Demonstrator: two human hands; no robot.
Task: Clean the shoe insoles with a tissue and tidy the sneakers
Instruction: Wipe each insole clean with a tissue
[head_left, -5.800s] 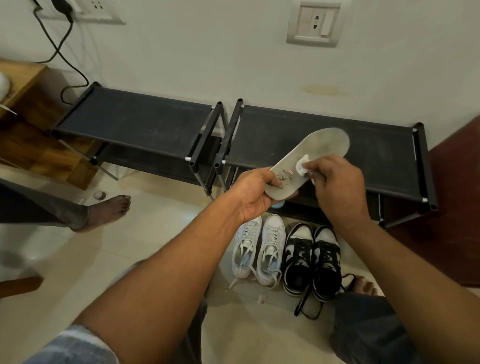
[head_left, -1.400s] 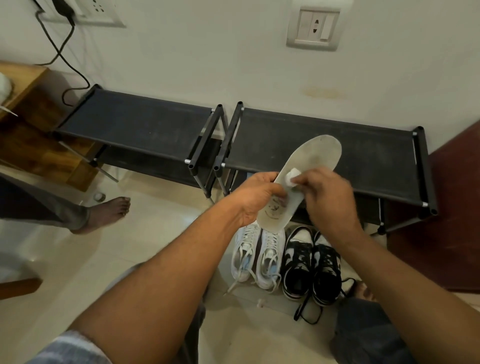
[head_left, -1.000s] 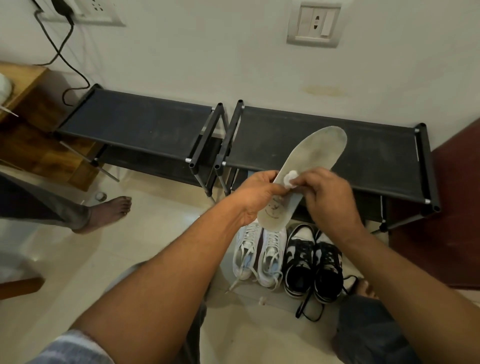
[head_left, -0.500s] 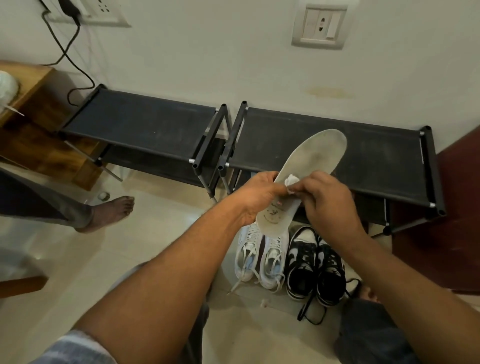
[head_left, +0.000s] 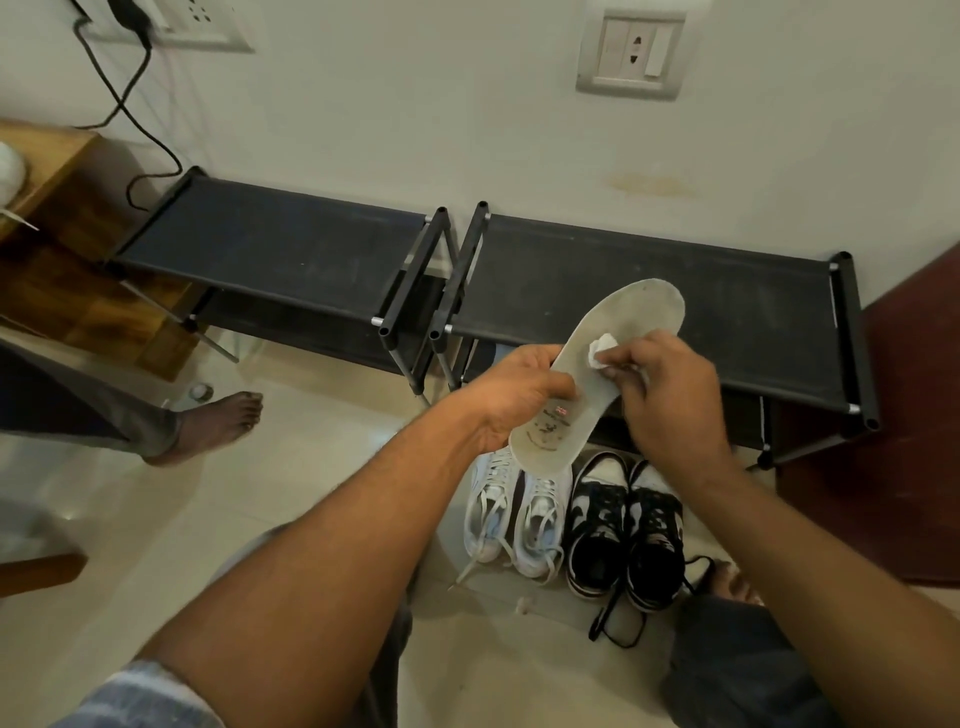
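1. Head view: the left hand (head_left: 511, 395) grips the heel half of a grey insole (head_left: 639, 306), with the thumb on its upper face near the printed logo.
2. The insole is held in the air and tilted. Its toe end points up and to the right, in front of the right rack (head_left: 727, 291).
3. The right hand (head_left: 665, 395) pinches a small white tissue (head_left: 602, 352) in its fingertips and presses it on the middle of the insole.
4. Below the hands, two pairs stand on the floor (head_left: 291, 493) side by side, toes toward the racks. The white sneakers (head_left: 514, 514) are on the left and the black sneakers (head_left: 623, 530) on the right, just beside each other.
5. The black sneakers are dark inside, and I cannot tell what is in them. Their laces (head_left: 618, 618) lie loose on the floor.
6. The left rack (head_left: 270, 254) stands just beside the right rack, both against the wall. Their lower shelves are in shadow, so their contents cannot be told.
7. A socket (head_left: 631, 49) is on the wall above the right rack. A black cable (head_left: 130, 88) hangs at the top left.
8. Another person's bare foot (head_left: 213, 426) stands on the floor near the left rack.
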